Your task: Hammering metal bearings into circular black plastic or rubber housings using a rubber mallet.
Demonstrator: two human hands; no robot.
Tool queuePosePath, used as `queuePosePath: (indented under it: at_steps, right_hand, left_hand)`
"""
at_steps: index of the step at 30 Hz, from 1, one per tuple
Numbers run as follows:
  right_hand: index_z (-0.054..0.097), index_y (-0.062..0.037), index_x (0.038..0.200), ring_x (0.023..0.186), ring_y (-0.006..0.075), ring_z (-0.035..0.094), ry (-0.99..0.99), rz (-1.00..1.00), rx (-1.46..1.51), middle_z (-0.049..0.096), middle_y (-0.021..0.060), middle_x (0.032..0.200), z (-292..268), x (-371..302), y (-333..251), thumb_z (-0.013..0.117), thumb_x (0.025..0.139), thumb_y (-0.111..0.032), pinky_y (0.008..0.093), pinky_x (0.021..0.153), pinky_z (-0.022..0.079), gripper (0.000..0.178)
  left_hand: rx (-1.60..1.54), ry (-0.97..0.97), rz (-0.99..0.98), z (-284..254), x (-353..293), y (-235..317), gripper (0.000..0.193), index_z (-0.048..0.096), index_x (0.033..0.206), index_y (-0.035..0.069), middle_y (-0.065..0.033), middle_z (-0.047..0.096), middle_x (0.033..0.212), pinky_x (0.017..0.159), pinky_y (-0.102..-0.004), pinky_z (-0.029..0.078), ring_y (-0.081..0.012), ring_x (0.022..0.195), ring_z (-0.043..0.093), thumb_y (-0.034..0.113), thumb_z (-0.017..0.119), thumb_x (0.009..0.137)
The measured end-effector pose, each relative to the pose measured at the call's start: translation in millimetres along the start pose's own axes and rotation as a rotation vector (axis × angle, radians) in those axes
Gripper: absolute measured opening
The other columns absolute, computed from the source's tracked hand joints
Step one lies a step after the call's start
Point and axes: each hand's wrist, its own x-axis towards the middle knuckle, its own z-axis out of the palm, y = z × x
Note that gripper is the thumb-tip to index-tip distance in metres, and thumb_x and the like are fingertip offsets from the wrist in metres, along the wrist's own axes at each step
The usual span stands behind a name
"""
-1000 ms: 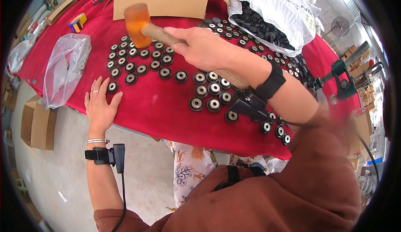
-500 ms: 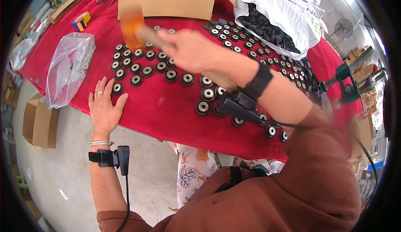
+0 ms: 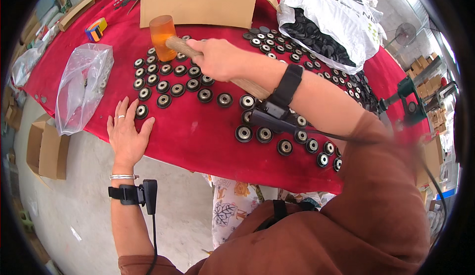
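Note:
My right hand (image 3: 217,59) is closed around the wooden handle of a mallet (image 3: 162,30) with a translucent orange head. The handle runs back under my right forearm. The mallet head is over the far rows of small black wheels with metal centres (image 3: 177,90); whether it touches one, I cannot tell. My left hand (image 3: 129,137) lies flat at the cloth's near edge, fingers spread and holding nothing. Its fingertips are beside the nearest wheel (image 3: 141,111) of the left group. More wheels (image 3: 264,134) stand in rows below my right forearm, which partly hides them.
A red cloth (image 3: 198,144) covers the table. An open cardboard box (image 3: 198,10) stands at the back. Right of it, a white sack (image 3: 329,12) spills black discs (image 3: 316,37). A clear plastic bag (image 3: 79,94) and a tape roll (image 3: 96,29) lie left. A green metal tool (image 3: 410,104) stands right.
The mallet was blurred by motion and is now sharp, its head above the far wheels. My right hand keeps its grip. My left hand stays flat in its place on the cloth.

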Motion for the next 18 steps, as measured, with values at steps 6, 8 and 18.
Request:
queuePosePath:
  at_steps: [6, 8, 18]
  right_hand:
    - [0.041, -0.0168, 0.137, 0.052, 0.0201, 0.06, 0.005, -0.004, 0.062, 0.06, 0.0128, 0.068, -23, 13, -3, 0.041, 0.091, -0.022, 0.0355, 0.049, 0.051, 0.047]
    - [0.042, -0.0171, 0.137, 0.058, 0.0211, 0.062, 0.149, -0.052, 0.113, 0.06, 0.0129, 0.068, -26, 20, -4, 0.04, 0.09, -0.022, 0.0362, 0.055, 0.052, 0.047]
    - [0.042, -0.0154, 0.137, 0.054, 0.0189, 0.058, 0.056, 0.016, 0.089, 0.058, 0.0108, 0.073, -5, 27, 1, 0.044, 0.091, -0.024, 0.0329, 0.055, 0.051, 0.047]
  left_hand:
    - [0.0, -0.007, -0.013, 0, -3, -2, 0.055, 0.048, 0.129, 0.013, -0.008, 0.039, 0.141, 0.108, -0.0489, 0.022, -0.0266, 0.131, 0.034, 0.037, 0.061, 0.081]
    - [0.007, 0.0, -0.003, 2, -2, -2, 0.055, 0.048, 0.129, 0.013, -0.0077, 0.039, 0.141, 0.108, -0.0493, 0.022, -0.0262, 0.132, 0.034, 0.037, 0.062, 0.081]
    - [-0.026, 0.015, 0.005, 1, 0, 0, 0.058, 0.049, 0.127, 0.012, -0.0101, 0.041, 0.139, 0.107, -0.0509, 0.022, -0.0284, 0.132, 0.034, 0.038, 0.065, 0.078]
